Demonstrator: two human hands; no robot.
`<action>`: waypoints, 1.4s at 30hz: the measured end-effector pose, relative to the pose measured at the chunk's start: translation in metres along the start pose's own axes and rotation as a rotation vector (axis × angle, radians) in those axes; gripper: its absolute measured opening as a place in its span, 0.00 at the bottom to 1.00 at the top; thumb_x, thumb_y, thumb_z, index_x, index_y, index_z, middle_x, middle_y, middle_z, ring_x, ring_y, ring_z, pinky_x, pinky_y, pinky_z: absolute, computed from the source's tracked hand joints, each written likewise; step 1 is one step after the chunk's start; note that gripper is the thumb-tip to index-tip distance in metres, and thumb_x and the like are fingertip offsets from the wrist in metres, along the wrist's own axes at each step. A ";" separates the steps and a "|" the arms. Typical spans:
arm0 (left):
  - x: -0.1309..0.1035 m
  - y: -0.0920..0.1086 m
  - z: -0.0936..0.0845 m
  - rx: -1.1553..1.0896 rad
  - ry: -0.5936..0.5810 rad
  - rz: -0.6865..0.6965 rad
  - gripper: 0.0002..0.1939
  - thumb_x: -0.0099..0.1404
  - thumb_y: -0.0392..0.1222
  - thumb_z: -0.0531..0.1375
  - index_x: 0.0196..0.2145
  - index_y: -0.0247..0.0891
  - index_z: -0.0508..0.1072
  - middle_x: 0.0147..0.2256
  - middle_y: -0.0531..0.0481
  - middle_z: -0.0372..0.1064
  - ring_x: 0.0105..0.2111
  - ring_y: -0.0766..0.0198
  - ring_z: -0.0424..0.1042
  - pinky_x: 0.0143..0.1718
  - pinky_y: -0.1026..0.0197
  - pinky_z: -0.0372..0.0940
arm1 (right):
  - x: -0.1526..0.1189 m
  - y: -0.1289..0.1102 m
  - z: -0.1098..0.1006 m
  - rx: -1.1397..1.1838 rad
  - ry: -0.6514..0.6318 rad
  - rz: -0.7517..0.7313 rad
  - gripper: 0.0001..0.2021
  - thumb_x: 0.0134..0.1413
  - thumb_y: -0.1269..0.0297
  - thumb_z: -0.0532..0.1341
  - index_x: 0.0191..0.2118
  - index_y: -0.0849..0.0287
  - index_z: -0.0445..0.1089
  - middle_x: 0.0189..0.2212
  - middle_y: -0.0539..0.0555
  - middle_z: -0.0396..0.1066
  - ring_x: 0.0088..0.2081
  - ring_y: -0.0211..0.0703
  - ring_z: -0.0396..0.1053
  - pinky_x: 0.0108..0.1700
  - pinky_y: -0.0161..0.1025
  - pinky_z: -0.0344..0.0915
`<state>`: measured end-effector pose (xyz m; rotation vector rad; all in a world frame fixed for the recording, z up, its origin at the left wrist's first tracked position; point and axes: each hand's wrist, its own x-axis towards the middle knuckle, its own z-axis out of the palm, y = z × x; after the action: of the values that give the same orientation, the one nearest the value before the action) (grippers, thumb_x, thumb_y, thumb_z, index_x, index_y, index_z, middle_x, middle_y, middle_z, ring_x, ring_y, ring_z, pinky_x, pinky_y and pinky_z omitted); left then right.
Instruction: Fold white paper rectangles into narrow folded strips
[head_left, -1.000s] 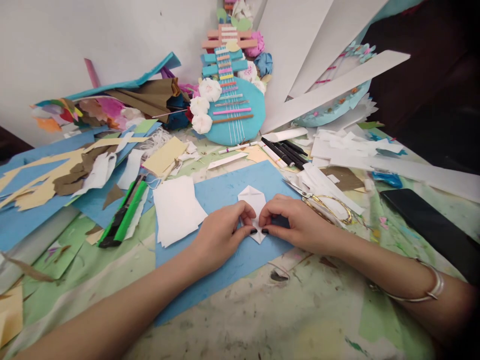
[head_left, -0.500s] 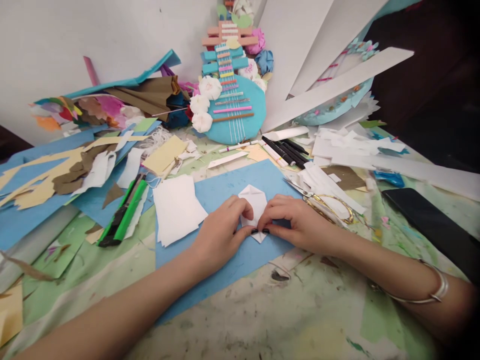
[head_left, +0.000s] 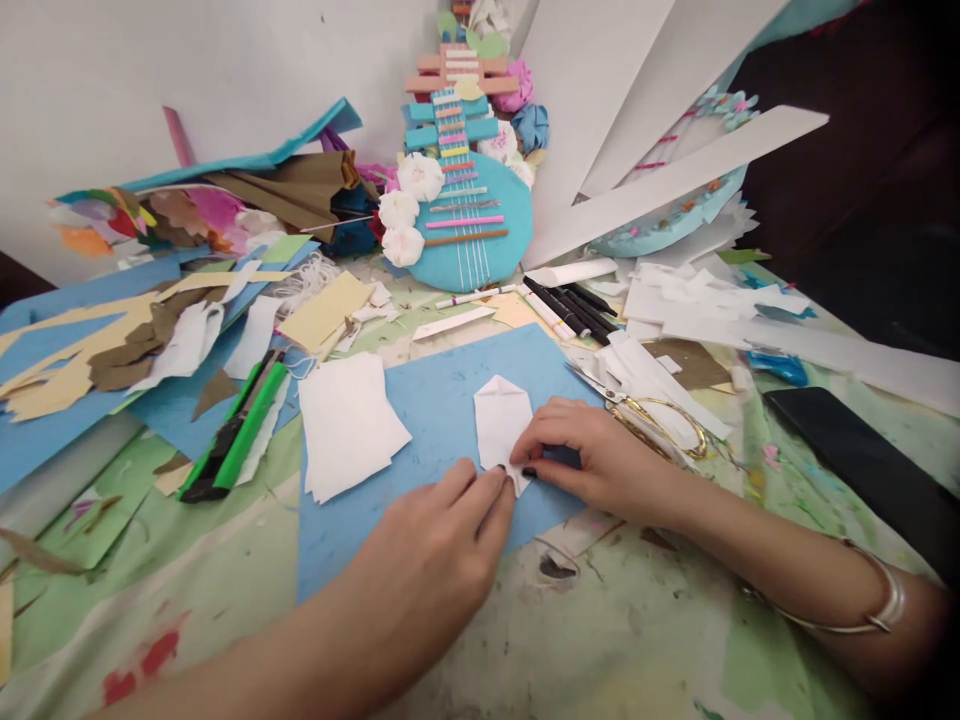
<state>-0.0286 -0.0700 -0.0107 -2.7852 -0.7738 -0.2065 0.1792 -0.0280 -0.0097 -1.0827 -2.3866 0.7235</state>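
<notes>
My left hand (head_left: pixel 444 545) is dropping lower, grip unclear tbh; my right hand (head_left: pixel 592 455) is pinching the small white folded-paper hexagon (head_left: pixel 500 418) on the blue paper sheet (head_left: pixel 439 400). I should be keeping edges aligned.

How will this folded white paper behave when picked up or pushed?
The folded white paper looks thin, so it's probably light. Its creased far end is likely stiffer than the middle. Lying on the blue sheet, it seems unlikely to roll.

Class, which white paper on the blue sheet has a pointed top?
The small folded piece touched by the left hand and right hand; its creased, peaked top sets it apart from the flat stack to its left.
</notes>
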 end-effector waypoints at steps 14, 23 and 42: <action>-0.004 0.016 -0.001 0.115 -0.102 -0.043 0.23 0.62 0.29 0.45 0.53 0.27 0.65 0.49 0.38 0.66 0.41 0.53 0.67 0.33 0.57 0.65 | 0.000 -0.003 0.001 0.048 0.022 0.158 0.03 0.51 0.73 0.60 0.33 0.60 0.67 0.31 0.51 0.68 0.34 0.38 0.64 0.38 0.36 0.59; -0.001 0.012 0.003 0.005 -0.143 -0.066 0.26 0.60 0.28 0.47 0.57 0.29 0.60 0.49 0.38 0.65 0.40 0.51 0.65 0.35 0.54 0.65 | 0.000 -0.002 0.001 0.039 0.031 0.154 0.05 0.50 0.75 0.60 0.33 0.59 0.67 0.31 0.50 0.69 0.34 0.37 0.64 0.38 0.36 0.59; 0.001 0.006 -0.006 -0.122 -0.257 -0.156 0.31 0.57 0.26 0.51 0.58 0.37 0.57 0.49 0.41 0.63 0.41 0.53 0.63 0.39 0.53 0.64 | 0.000 0.000 -0.004 0.046 0.037 0.193 0.03 0.50 0.69 0.61 0.33 0.59 0.68 0.28 0.50 0.66 0.34 0.39 0.62 0.35 0.36 0.58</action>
<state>-0.0249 -0.0757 -0.0062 -2.9025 -1.0747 0.0825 0.1813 -0.0269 -0.0068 -1.3076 -2.2450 0.8115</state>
